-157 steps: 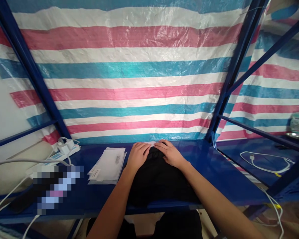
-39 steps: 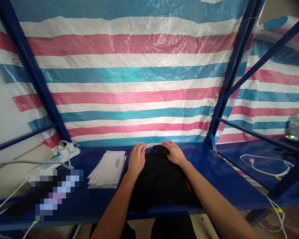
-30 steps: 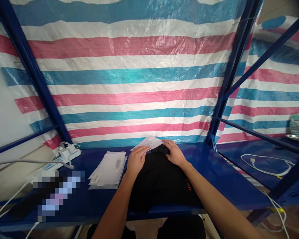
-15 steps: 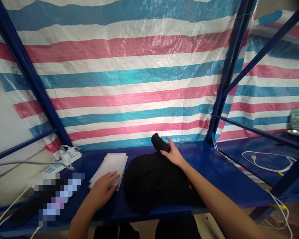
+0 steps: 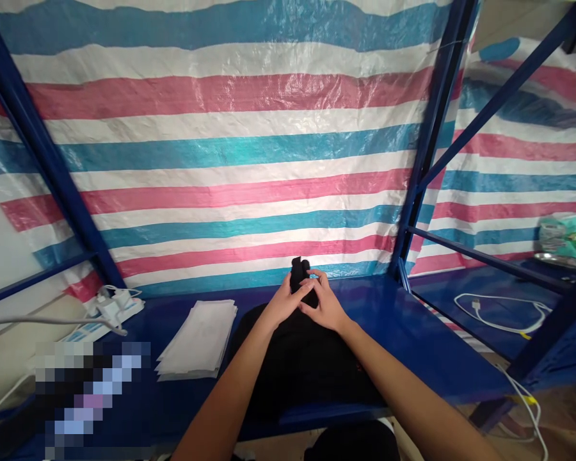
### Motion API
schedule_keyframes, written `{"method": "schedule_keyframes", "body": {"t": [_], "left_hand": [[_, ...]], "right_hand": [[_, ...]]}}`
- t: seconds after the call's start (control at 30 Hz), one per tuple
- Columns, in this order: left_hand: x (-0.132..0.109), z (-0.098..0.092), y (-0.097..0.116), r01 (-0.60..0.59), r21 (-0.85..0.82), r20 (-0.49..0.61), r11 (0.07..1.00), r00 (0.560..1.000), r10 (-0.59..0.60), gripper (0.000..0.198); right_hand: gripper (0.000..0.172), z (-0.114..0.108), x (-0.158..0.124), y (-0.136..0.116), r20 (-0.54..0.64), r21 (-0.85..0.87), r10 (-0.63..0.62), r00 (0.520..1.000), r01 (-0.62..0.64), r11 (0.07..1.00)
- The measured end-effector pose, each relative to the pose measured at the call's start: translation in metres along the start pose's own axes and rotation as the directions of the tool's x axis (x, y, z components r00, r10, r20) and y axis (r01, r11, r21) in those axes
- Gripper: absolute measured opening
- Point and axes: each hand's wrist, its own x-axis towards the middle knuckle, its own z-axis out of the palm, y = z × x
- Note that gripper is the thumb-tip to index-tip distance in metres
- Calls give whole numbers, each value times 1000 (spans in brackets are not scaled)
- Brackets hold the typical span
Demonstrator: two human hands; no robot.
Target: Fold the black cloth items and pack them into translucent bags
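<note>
A big, soft black cloth (image 5: 312,365) lies on the near part of the shiny blue metal table (image 5: 413,346). Just left of it is a flat pile of thin white sheets (image 5: 199,339), a bit messy. Past the middle of the cloth, the left hand (image 5: 283,303) and the right hand (image 5: 327,302) hold a small, dark black cloth bundle (image 5: 296,275) up between them. Both hands have their fingers and thumbs closed on it. Behind everything hangs a shiny plastic sheet (image 5: 249,150) with red, white and blue stripes.
</note>
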Motion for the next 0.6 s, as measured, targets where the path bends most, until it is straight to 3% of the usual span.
{"method": "schedule_keyframes", "body": {"t": [0.13,0.27,0.37,0.43,0.5,0.6], "left_hand": [[1,1,-34,64,-210,-187,976,977,-104,59],[-4,-6,-52,54,-322,-244,945,960,-138,56],[-5,-9,-52,37,-429,-260,903,952,-163,57],[-5,-9,-47,19,-491,-255,871,953,-165,54],[-8,-8,-42,5,-534,-240,845,958,-158,53],[-11,-7,-35,25,-629,-188,777,965,-183,51]], "right_hand": [[36,1,-1,-4,94,-9,-11,996,11,1000],[24,3,2,3,52,28,71,996,-73,997],[28,1,5,14,-42,114,222,974,-216,970],[31,0,6,23,-78,200,364,928,-343,918],[35,0,7,31,-57,262,455,889,-426,866],[45,2,7,37,13,311,489,872,-468,827]]}}
